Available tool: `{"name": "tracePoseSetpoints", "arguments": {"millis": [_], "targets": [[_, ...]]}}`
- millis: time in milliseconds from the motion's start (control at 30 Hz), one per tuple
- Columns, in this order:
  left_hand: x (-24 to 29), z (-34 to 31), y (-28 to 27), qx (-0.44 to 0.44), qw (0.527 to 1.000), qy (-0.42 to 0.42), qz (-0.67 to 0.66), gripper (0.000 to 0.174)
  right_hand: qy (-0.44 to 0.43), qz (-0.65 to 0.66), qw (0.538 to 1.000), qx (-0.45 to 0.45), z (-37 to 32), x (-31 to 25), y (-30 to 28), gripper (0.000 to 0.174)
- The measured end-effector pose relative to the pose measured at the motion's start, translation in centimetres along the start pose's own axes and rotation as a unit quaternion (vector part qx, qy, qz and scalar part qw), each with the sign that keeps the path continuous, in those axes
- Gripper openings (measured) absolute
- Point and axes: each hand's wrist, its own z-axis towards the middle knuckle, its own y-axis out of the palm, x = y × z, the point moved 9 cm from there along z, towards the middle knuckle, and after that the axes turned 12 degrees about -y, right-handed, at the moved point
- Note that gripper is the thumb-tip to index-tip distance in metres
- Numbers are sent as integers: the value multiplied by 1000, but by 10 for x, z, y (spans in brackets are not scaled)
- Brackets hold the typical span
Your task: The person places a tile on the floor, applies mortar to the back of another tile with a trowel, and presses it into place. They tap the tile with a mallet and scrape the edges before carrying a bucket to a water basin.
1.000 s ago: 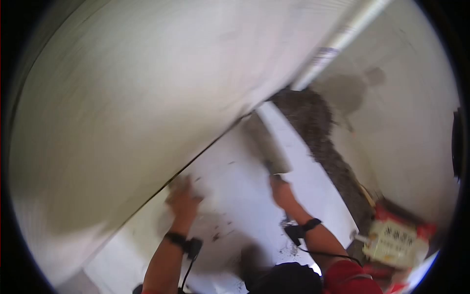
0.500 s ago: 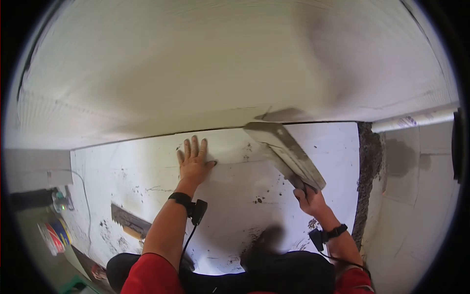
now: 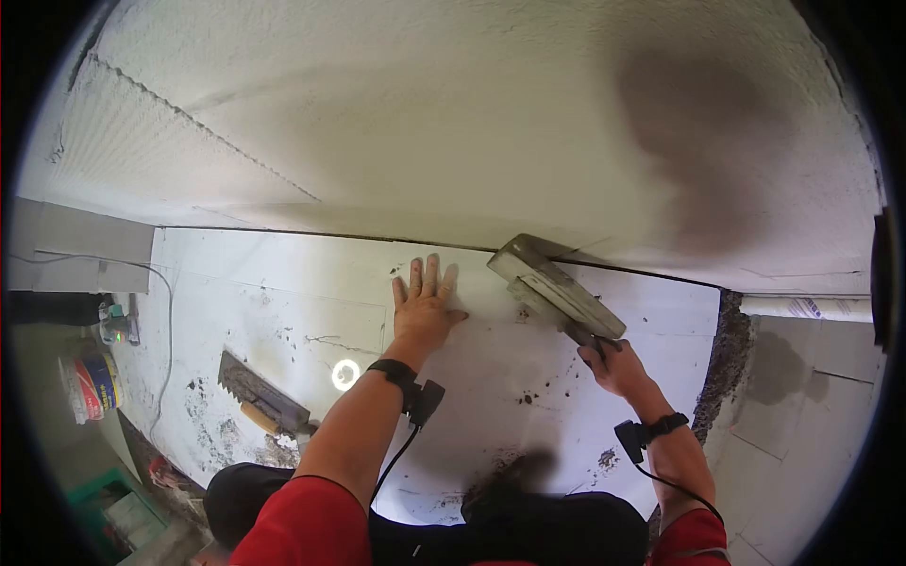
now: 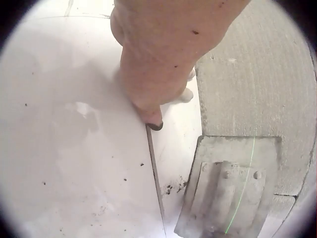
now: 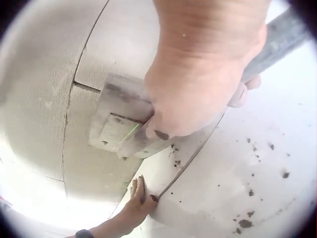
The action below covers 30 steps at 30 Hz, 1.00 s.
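Note:
My left hand (image 3: pixel 425 316) lies flat with fingers spread on a narrow white strip (image 4: pixel 173 148) of the tiled surface along the wall. Its thumb reaches the joint beside that strip in the left wrist view. In my right hand (image 3: pixel 612 366) is the handle of a flat rectangular plastering trowel (image 3: pixel 566 292), with fingers curled round it. The trowel slants over the strip, its far end close to the wall's foot, just right of my left fingertips. Its riveted back plate (image 4: pixel 230 188) faces up in the left wrist view.
A notched trowel (image 3: pixel 260 391) with a wooden handle lies on the white surface at left. Beyond it are a cable (image 3: pixel 170 340), a small green-lit device (image 3: pixel 118 325) and a printed bucket (image 3: pixel 92 385). Dark mortar (image 3: pixel 725 354) borders the right edge, near a white pipe (image 3: pixel 807 307). Crumbs are scattered about.
The head view has swung from a tilted angle to nearly level. My left hand has flattened on the surface and come closer to the trowel, which stays in my right hand.

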Motion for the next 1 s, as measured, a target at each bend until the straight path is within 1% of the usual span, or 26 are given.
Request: {"name": "tracePoseSetpoints", "arguments": {"millis": [33,67,100,133,200,233,300,333,400,433,467,500,533,567,600,633,667,733,767,800,833,867,900,933,1000], "targets": [[-1,-1,2,-5,1000,-1,0,79,1,2,1000,-4,0,-2,2,49],[-1,0,-2,12,1000,1,-2,79,-66,14,995,78,2,-16,-11,47],[1,-1,-4,28,1000,6,-4,80,-129,25,978,160,-3,-28,-24,45],[2,-2,0,24,1000,8,-3,80,-125,26,979,158,-6,-26,-22,45],[1,1,1,27,1000,5,-10,80,-42,-17,997,59,0,-8,-4,44],[3,2,3,28,1000,5,-11,80,-43,-18,997,59,-1,-1,-2,44],[0,3,3,41,999,2,-26,80,-2,-87,995,-53,7,15,24,47],[-7,6,-1,47,999,-11,-24,80,-17,-85,995,-52,14,2,23,47],[-2,-1,-1,47,998,5,-48,83,72,-40,997,-16,0,-3,10,48],[-1,0,-3,49,998,-1,-47,83,66,-39,997,-17,1,-1,16,48],[-1,1,-5,32,999,1,-41,81,-24,-16,997,66,6,-7,11,47],[-1,-1,-3,12,999,2,-35,80,-112,10,983,146,2,-17,4,48],[-2,1,-1,18,999,2,-34,80,-116,-25,982,148,2,-20,6,39],[-4,3,-4,26,999,-4,-35,80,-124,-26,980,151,4,-15,6,39],[-3,2,-2,17,999,0,-37,79,-111,-100,988,25,6,-4,28,35],[-3,-1,-4,10,999,3,-39,79,-96,-174,975,-101,9,-4,44,31],[-4,-2,-6,4,999,-2,-42,80,-105,-181,973,-99,13,-14,39,31],[-8,-7,-8,2,998,-25,-61,82,7,-131,987,-91,8,-14,27,24],[-11,-8,-11,-2,997,-38,-74,83,1,-138,986,-92,7,-17,31,24],[-20,-11,-15,12,991,-76,-105,91,-17,-132,990,-39,5,-21,30,26],[-22,-12,-12,14,990,-80,-111,91,-34,-125,991,13,5,-30,22,29],[-27,-11,-11,30,986,-104,-123,96,44,-47,998,24,6,-21,25,34],[-32,-8,-9,44,982,-127,-133,102,41,-53,998,21,11,-25,27,34],[-34,-6,-5,41,982,-126,-138,102,37,-39,998,23,12,-29,29,35],[-40,-1,-3,60,974,-152,-156,107,35,-6,999,30,10,-33,32,39]]}}
